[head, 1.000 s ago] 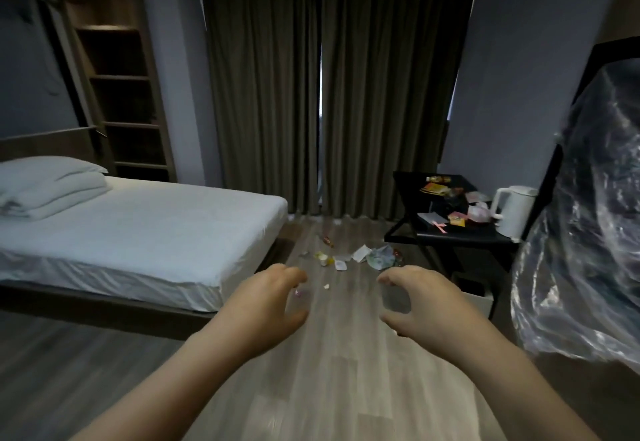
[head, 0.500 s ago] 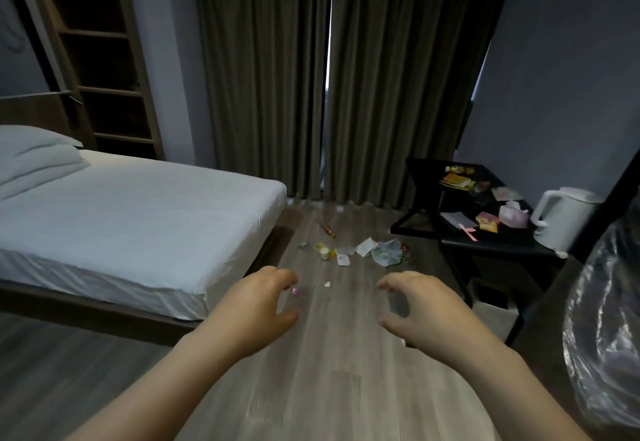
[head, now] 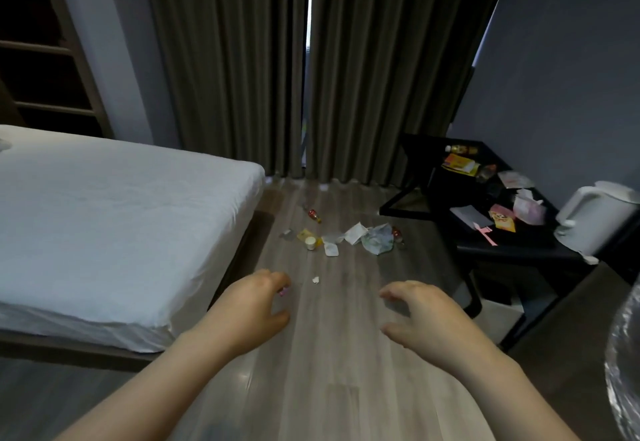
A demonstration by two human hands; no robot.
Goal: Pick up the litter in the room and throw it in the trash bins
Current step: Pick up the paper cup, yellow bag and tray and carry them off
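Litter lies on the wooden floor ahead: a crumpled wrapper [head: 378,239], white paper scraps [head: 355,232], a small white cup [head: 310,242], a little red bottle [head: 314,215] and a tiny white scrap [head: 315,280]. More wrappers [head: 502,221] lie on the black table [head: 512,250]. My left hand [head: 249,312] and my right hand [head: 429,319] hover over the floor in front of me, fingers loosely curled, holding nothing. A small pink bit [head: 284,291] shows on the floor beside my left fingers. A white bin [head: 498,316] stands under the table.
A bed with a white sheet [head: 114,219] fills the left side. Dark curtains [head: 311,66] close the far wall. A white kettle [head: 595,219] stands on the table's right end. Clear plastic [head: 623,364] hangs at the right edge. Wooden shelves [head: 45,49] stand at the far left.
The view has moved forward toward the litter and curtains; the bed's pillows and most of the plastic have slid out of view. Both hands keep the same pose.
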